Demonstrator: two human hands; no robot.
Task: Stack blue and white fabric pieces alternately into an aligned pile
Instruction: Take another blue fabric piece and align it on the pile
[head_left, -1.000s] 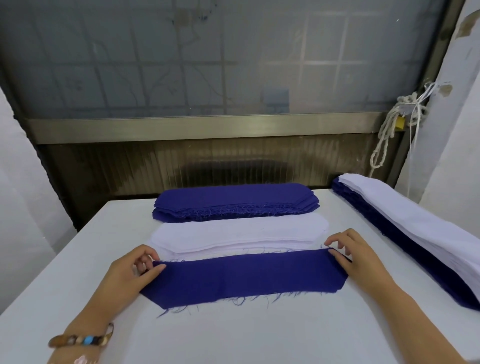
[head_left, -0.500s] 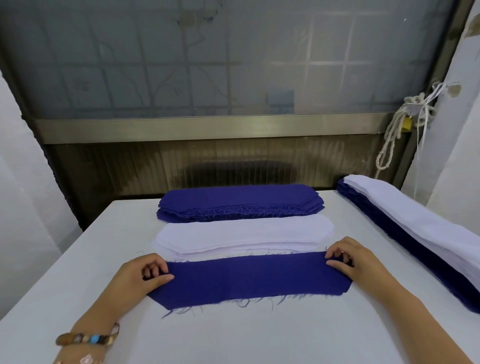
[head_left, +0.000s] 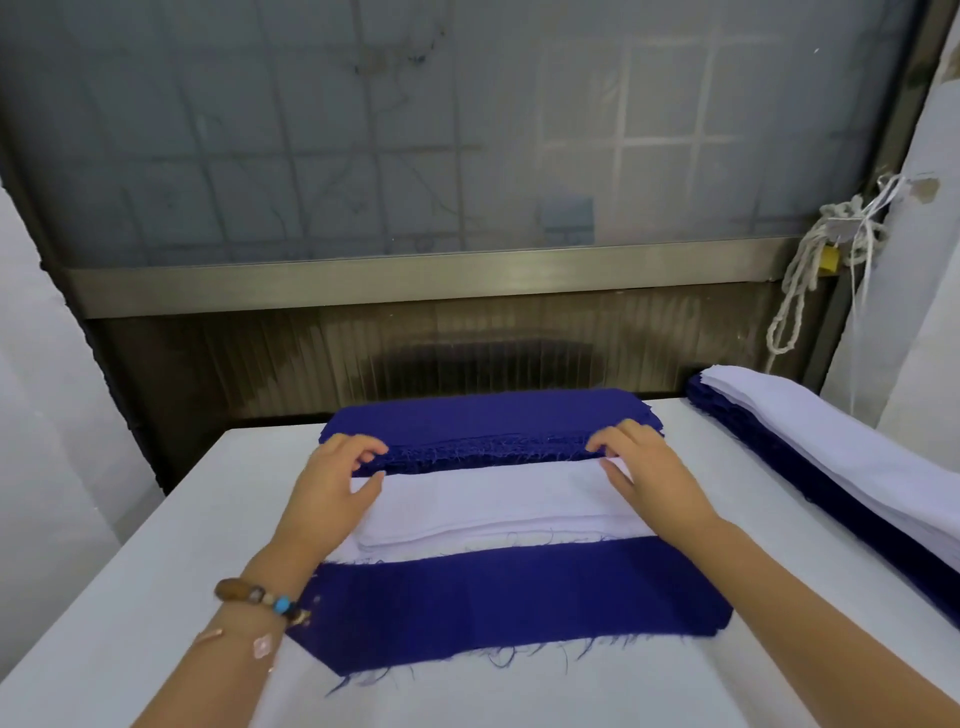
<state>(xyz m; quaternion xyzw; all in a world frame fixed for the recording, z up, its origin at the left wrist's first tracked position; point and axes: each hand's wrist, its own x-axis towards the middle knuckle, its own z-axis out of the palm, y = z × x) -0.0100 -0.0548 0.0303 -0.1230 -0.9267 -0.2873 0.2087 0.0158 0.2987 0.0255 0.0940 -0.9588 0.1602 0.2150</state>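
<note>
we are seeing two hands: left hand (head_left: 327, 493) and right hand (head_left: 654, 483) are each pinching the far edge of the one white stack (head_left: 493, 499), fingers curled. one blue stack (head_left: 483, 415) is lying just beyond the fingertips, one single blue piece (head_left: 519, 597) at the wrists, one mixed pile (head_left: 831, 457) well right.

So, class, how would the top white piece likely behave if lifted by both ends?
Probably floppy: the white piece is thin, flat cloth, so its middle would sag. Likely light, being a single layer. Its frayed edge may snag on neighbouring loose threads.
</note>
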